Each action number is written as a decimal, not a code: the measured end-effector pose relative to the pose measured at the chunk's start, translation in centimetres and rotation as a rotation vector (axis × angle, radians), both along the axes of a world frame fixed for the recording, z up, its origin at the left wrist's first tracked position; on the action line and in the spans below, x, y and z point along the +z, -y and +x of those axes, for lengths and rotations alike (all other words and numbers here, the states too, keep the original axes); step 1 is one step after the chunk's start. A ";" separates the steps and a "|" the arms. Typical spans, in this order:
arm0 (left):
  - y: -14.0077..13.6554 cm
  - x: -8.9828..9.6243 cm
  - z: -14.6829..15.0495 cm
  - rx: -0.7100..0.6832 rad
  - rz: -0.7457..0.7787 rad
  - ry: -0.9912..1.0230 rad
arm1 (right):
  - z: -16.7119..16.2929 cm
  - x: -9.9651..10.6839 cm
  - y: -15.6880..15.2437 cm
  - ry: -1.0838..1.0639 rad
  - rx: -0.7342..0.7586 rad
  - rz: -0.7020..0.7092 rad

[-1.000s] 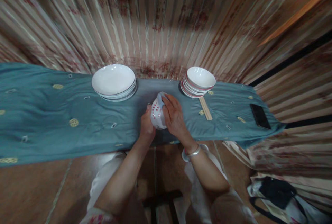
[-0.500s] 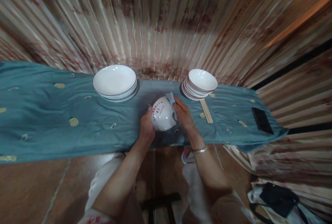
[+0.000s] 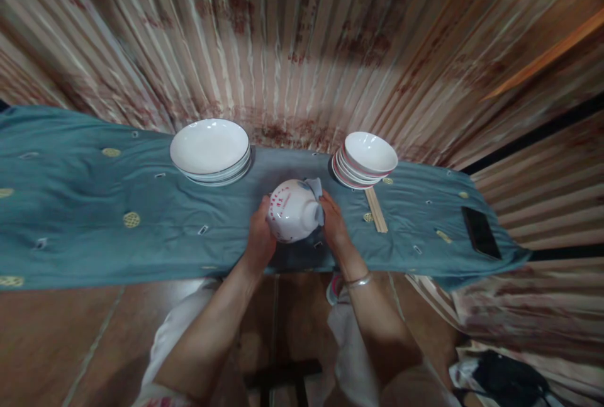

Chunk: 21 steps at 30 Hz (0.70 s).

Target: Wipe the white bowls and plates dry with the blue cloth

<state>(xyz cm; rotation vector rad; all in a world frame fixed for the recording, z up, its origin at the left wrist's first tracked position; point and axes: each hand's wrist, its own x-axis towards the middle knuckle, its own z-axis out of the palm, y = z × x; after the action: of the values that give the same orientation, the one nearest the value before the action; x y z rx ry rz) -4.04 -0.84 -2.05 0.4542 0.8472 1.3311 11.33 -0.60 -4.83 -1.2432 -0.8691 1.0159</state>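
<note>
A white bowl (image 3: 292, 212) with red lettering on its outside is tilted on its side above the cloth, its foot turned to the right. My left hand (image 3: 262, 231) grips the bowl by its rim on the left, fingers closed and partly hidden behind it. On the other side, my right hand (image 3: 334, 221) holds a pale blue-grey cloth (image 3: 317, 196) pressed against the bowl's foot. A silver bangle circles my right wrist.
On the teal tablecloth (image 3: 174, 224), a stack of white plates (image 3: 210, 146) stands back left and stacked white bowls (image 3: 370, 154) back right. Chopsticks (image 3: 376, 211) lie before the bowls; a black phone (image 3: 480, 231) lies far right. A pleated curtain (image 3: 283, 36) hangs behind.
The bowl has turned so that its foot now faces right and shows more. My right hand and the cloth have moved from the bowl's outer side to its foot.
</note>
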 end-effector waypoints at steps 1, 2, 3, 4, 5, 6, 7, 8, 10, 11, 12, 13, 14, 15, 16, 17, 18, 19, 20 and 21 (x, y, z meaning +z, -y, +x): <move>0.0 0.0 0.0 0.002 0.002 -0.005 | 0.0 -0.1 0.0 0.005 -0.006 -0.006; -0.1 -0.1 0.0 0.007 0.005 -0.015 | -0.1 -0.2 0.0 0.008 -0.009 -0.011; -0.1 -0.1 0.0 0.014 0.007 -0.023 | -0.1 -0.3 0.0 0.009 -0.006 -0.013; -0.1 -0.1 0.0 0.012 0.001 -0.023 | -0.2 -0.4 0.1 0.008 0.001 -0.013; -0.1 -0.1 -0.1 0.011 -0.013 -0.017 | -0.2 -0.5 0.1 0.003 0.006 -0.011; -0.2 -0.1 0.0 0.014 -0.033 -0.003 | -0.3 -0.5 0.2 -0.005 0.009 -0.007; -0.2 0.0 0.0 0.019 -0.059 0.016 | -0.4 -0.6 0.2 -0.010 0.009 -0.005; -0.3 0.1 0.0 0.024 -0.086 0.036 | -0.6 -0.7 0.3 -0.009 0.003 -0.005; -0.4 0.4 0.1 0.030 -0.128 0.071 | -0.9 -0.8 0.5 0.020 -0.032 -0.020; -0.4 0.5 0.1 0.031 -0.141 0.086 | -1.0 -0.9 0.6 0.046 -0.056 -0.030; -0.5 0.6 0.2 0.026 -0.148 0.097 | -1.1 -0.9 0.7 0.076 -0.080 -0.042; -0.5 0.7 0.2 0.023 -0.153 0.105 | -1.3 -1.0 0.8 0.102 -0.102 -0.053; -0.6 0.7 0.2 0.023 -0.158 0.108 | -1.4 -1.0 0.9 0.122 -0.118 -0.062; -0.6 0.6 0.2 0.025 -0.160 0.107 | -1.6 -1.0 1.0 0.136 -0.124 -0.066; -0.7 0.5 0.3 0.027 -0.158 0.102 | -1.7 -1.0 1.1 0.146 -0.121 -0.065; -0.7 0.3 0.2 0.029 -0.154 0.093 | -1.8 -1.0 1.2 0.156 -0.112 -0.059; -0.7 0.2 0.2 0.030 -0.147 0.083 | -2.0 -1.0 1.2 0.166 -0.102 -0.052; -0.8 0.0 0.2 0.029 -0.138 0.073 | -2.2 -1.1 1.3 0.176 -0.096 -0.045; -0.9 -0.2 0.2 0.025 -0.131 0.063 | -2.3 -1.1 1.4 0.183 -0.093 -0.041; -0.9 -0.3 0.1 0.025 -0.129 0.055 | -2.5 -1.2 1.5 0.189 -0.097 -0.043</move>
<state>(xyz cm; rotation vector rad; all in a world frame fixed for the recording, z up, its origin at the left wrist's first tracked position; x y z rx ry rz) -3.89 0.10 -2.36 0.3061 0.8891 1.2973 8.88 -2.08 -6.06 -1.4207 -0.9262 0.8539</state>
